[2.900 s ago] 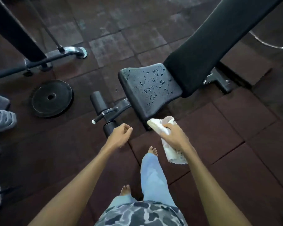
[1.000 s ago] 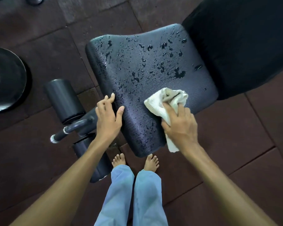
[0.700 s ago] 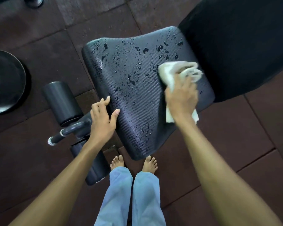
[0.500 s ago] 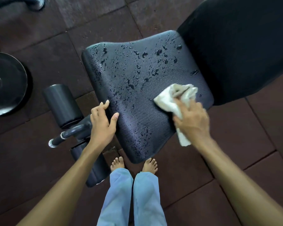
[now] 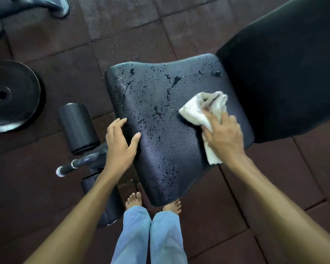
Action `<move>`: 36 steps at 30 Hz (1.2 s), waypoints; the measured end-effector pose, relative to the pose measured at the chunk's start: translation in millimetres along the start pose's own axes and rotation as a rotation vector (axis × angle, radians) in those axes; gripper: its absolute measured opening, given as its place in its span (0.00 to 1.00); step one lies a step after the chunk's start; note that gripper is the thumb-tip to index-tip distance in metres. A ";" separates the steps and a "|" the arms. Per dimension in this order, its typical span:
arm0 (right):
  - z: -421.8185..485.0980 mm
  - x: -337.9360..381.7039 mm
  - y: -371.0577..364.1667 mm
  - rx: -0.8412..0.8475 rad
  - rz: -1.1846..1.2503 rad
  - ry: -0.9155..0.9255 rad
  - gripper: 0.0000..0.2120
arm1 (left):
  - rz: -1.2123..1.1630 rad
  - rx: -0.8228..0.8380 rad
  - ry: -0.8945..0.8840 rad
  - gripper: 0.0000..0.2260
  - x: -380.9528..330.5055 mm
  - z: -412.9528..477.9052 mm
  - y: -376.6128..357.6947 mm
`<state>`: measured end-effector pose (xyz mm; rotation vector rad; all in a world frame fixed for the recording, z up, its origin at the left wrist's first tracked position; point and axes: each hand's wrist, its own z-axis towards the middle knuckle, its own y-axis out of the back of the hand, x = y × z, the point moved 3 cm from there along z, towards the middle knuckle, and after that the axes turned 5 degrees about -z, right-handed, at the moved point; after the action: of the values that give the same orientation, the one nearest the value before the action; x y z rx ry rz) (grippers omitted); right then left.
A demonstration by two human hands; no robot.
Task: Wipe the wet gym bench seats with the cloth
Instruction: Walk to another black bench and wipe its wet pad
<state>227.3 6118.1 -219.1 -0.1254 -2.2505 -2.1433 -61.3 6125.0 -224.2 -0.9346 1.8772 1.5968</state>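
The light is dim and soft, with no hard shadows. A pale sheen lies on the seat, its droplets glinting dark, and glare catches the rim of the plate. The backrest is nearly featureless black. The cloth is the brightest thing. Wide-angle distortion bends the floor tiles toward the edges; the corners look slightly soft, perhaps from motion.

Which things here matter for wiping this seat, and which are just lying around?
In the job: wet seat pad; white cloth; right hand pressing it down; left hand bracing the seat edge.

Lying about: weight plate; foam roller; backrest.
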 end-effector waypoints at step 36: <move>178.2 64.8 -1.7 -0.042 -0.046 -0.348 0.28 | -0.039 0.056 0.001 0.31 9.0 36.0 1.7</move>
<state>168.5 6298.3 -224.6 -0.4894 -2.4013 -2.3499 -70.5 6158.8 -236.6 -0.9423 1.8831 1.5134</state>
